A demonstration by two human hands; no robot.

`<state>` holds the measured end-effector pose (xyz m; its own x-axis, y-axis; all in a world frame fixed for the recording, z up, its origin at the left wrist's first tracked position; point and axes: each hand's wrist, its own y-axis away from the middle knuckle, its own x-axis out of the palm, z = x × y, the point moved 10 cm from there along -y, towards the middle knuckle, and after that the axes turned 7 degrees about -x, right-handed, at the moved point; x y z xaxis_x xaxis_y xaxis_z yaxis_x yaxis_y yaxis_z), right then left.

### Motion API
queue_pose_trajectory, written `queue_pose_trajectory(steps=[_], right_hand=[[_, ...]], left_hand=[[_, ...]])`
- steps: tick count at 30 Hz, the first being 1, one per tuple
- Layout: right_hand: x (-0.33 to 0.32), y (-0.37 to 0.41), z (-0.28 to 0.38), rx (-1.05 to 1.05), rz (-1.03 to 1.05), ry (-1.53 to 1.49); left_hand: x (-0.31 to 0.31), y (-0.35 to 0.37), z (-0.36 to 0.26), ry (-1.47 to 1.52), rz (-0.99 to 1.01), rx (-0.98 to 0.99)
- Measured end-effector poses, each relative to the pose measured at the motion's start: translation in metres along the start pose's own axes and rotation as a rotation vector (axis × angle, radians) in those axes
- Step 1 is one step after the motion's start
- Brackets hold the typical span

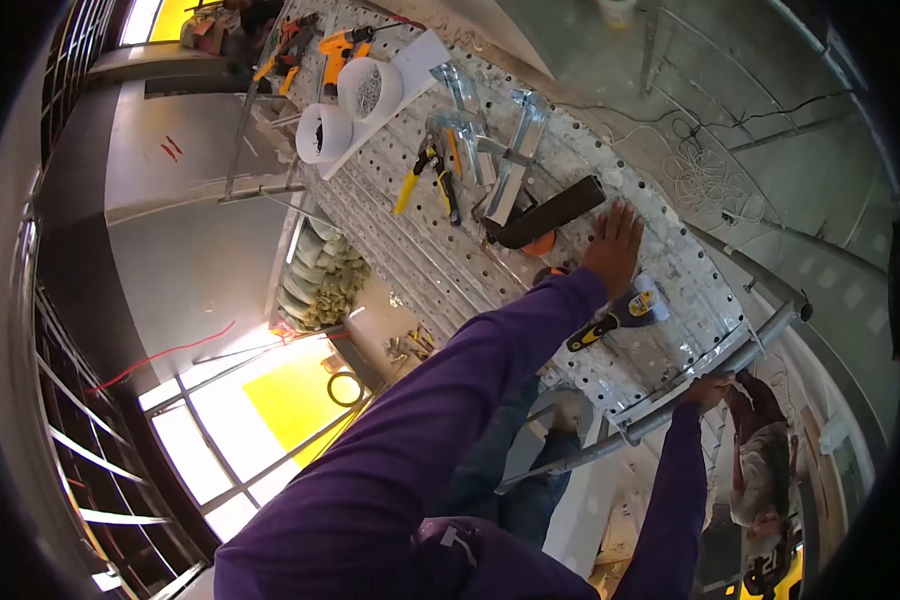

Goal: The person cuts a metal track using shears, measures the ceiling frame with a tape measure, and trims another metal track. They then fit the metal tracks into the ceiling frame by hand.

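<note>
My left hand lies flat on the perforated metal scaffold plank, fingers outstretched and holding nothing. Close by are a putty knife with a yellow-and-black handle and a long dark bar-shaped piece, beside a round orange object. Below the plank's end, my right hand is closed beside the scaffold tube, meeting another person's raised hand. A small pale item shows between these hands, too small to name. Yellow-handled snips and bent metal brackets lie farther along.
Two white tubs, one of screws and one of dark fasteners, stand near an orange drill. The other person stands below. Loose wire lies on the floor. Bundled rolls sit beneath the plank.
</note>
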<state>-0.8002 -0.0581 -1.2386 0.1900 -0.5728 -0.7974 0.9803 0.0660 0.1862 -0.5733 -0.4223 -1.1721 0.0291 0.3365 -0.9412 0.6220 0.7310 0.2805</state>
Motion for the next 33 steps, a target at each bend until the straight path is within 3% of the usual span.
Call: queue_pose_trajectory(steps=[9,12,15,19,22,26,28,29,32,33], right_hand=[[0.001,-0.005,-0.006,-0.074,-0.013,0.032],[0.002,-0.011,-0.018,-0.063,0.021,0.12],[0.007,-0.012,-0.022,-0.092,0.064,0.16],[-0.007,0.006,0.007,0.119,0.098,0.224],[-0.004,0.003,-0.003,0.099,0.1,0.298],[-0.009,0.006,0.011,-0.006,0.028,0.253],[0.022,-0.003,-0.025,-0.513,-0.431,0.961],[0.02,0.005,-0.017,-0.681,-0.529,0.916],[0.013,-0.003,-0.023,-0.485,-0.467,0.869],[0.002,-0.007,-0.009,-0.263,-0.201,0.558]], left_hand=[[-0.003,-0.003,0.002,0.02,0.053,-0.019],[-0.004,-0.002,0.0,0.005,0.177,-0.068],[0.003,-0.006,0.002,0.035,0.111,-0.057],[0.003,-0.007,0.001,0.006,0.21,-0.077],[-0.003,-0.008,-0.002,-0.054,0.244,-0.08],[-0.005,-0.008,-0.004,-0.07,0.323,-0.064],[0.002,-0.012,-0.002,-0.098,0.28,-0.054],[0.011,-0.014,0.001,-0.101,0.193,-0.038],[0.008,-0.013,0.0,-0.049,0.204,-0.034],[0.012,-0.014,0.001,-0.063,0.231,-0.043]])
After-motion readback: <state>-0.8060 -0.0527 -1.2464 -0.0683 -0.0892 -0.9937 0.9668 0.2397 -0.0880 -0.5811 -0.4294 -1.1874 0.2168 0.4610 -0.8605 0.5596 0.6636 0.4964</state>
